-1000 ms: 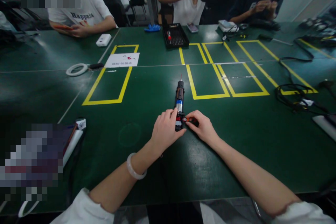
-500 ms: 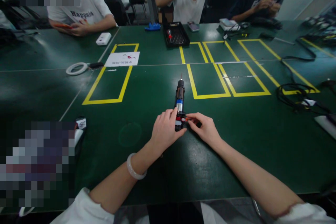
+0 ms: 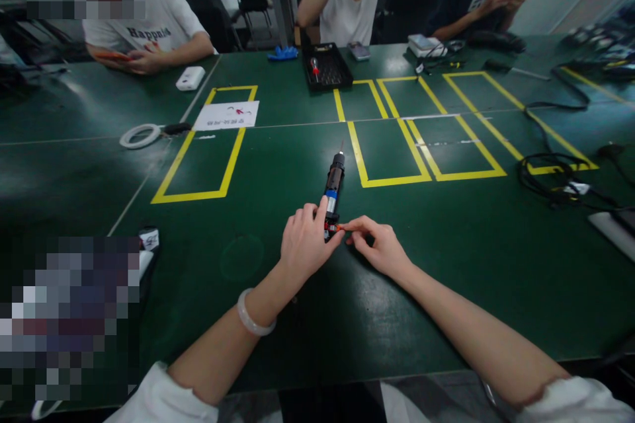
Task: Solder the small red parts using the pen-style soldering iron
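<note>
A slim electric screwdriver [image 3: 335, 178] lies on the green table with its housing opened and its thin bit pointing away from me. A silver motor with a blue band shows along its body, and red parts show at its rear end. My left hand [image 3: 306, 238] is closed around the rear part from the left, hiding some of it. From the right, my right hand [image 3: 380, 248] reaches to the same end, its index finger and thumb closed at a small orange part [image 3: 340, 228]. Exactly how the fingertips grip that part is hard to see.
Yellow tape rectangles [image 3: 391, 183] mark the table. Beyond the screwdriver stands a black tray [image 3: 330, 73] holding a red-handled screwdriver. A paper label [image 3: 227, 115] and a white ring [image 3: 140, 137] lie left, coiled black cables [image 3: 550, 178] right. Three people sit opposite.
The electric screwdriver has turned a little, its rear end now farther left and its bit leaning right. Both hands moved slightly left with it. The view also shifted a little.
</note>
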A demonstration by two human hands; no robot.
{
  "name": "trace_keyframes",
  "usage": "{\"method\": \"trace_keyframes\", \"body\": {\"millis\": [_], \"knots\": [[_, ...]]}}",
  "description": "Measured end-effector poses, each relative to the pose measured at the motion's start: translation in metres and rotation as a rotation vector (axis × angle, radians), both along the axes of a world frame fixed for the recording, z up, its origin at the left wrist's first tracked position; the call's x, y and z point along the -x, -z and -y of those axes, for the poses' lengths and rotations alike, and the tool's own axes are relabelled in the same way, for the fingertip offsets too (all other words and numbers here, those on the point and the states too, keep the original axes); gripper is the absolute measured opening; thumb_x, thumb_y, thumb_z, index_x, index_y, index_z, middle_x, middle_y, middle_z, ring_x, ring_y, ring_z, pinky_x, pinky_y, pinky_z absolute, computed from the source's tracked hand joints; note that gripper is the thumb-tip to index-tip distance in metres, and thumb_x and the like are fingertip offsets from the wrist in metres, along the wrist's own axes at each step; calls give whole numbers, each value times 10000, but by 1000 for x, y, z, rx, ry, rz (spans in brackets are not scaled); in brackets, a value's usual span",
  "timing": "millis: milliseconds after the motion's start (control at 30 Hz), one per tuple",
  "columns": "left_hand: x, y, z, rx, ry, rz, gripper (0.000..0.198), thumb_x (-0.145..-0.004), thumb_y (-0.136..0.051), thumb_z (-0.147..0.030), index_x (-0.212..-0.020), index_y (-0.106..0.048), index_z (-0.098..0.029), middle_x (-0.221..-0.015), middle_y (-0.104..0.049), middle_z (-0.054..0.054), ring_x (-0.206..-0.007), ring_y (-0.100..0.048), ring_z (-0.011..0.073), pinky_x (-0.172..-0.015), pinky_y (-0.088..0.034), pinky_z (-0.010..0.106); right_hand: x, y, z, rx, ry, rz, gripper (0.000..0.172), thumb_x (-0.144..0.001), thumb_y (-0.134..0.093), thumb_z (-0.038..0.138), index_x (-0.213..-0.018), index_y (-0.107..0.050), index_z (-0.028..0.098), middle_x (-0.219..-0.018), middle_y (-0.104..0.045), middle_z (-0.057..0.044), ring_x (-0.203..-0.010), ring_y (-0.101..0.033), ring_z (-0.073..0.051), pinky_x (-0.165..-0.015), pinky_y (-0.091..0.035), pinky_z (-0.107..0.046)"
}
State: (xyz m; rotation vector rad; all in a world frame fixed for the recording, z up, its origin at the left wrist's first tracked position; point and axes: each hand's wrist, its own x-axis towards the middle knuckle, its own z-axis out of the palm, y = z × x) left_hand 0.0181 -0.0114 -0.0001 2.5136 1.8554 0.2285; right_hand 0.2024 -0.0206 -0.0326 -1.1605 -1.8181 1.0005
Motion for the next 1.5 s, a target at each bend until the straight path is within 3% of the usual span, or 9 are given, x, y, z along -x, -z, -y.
{"method": "trace_keyframes", "body": {"millis": [333,733,933,1067,1267,1500], "knots": [[39,-3,-7,-23,-19,-117,668,-908,-443,-531,-1470,-356,-179,-1179,-540,153,-1002,-531,291,-823,-408,380,-2,-4,-1,67,-69,-69,205,-907,-483,136,-1043,-625,197,-1020,-739,-51,-783,-713,-139,-698,-534,-258],[166,-7,-34,63,-390,-243,710,-922,-272,-603,-1472,-322,-157,-1246,-491,248,-1033,-529,382,-779,-429,435,-3,-7,-3,110,-86,-78,179,-915,-495,141,-1033,-619,193,-1029,-743,-49,-807,-717,-134,-715,-541,-253],[212,-14,-45,117,-538,-233,723,-910,-299,-613,-1452,-304,-134,-1308,-459,244,-1110,-490,393,-827,-427,445,-3,-6,-4,120,-85,-71,174,-923,-492,164,-1041,-617,192,-1047,-742,-61,-804,-716,-142,-732,-549,-278],[222,-15,-47,118,-610,-215,682,-911,-330,-590,-1438,-331,-158,-1322,-463,215,-1098,-487,361,-854,-410,436,-3,-5,-4,123,-89,-74,173,-925,-496,177,-1047,-617,192,-1056,-741,-67,-813,-715,-147,-751,-555,-293],[214,-8,-37,-133,-598,-170,550,-894,-460,-516,-1350,-446,-210,-1287,-469,131,-1059,-481,300,-877,-394,396,-1,-9,-4,153,-81,-82,164,-920,-500,176,-1036,-616,186,-1042,-745,-74,-795,-717,-149,-734,-555,-292],[215,-1,-36,-187,-573,-233,367,-863,-531,-455,-1090,-537,-167,-1120,-512,121,-958,-516,277,-769,-409,337,-3,-7,-4,148,-98,-77,173,-930,-497,187,-1051,-619,188,-1053,-740,-68,-803,-711,-143,-737,-551,-284]]}}
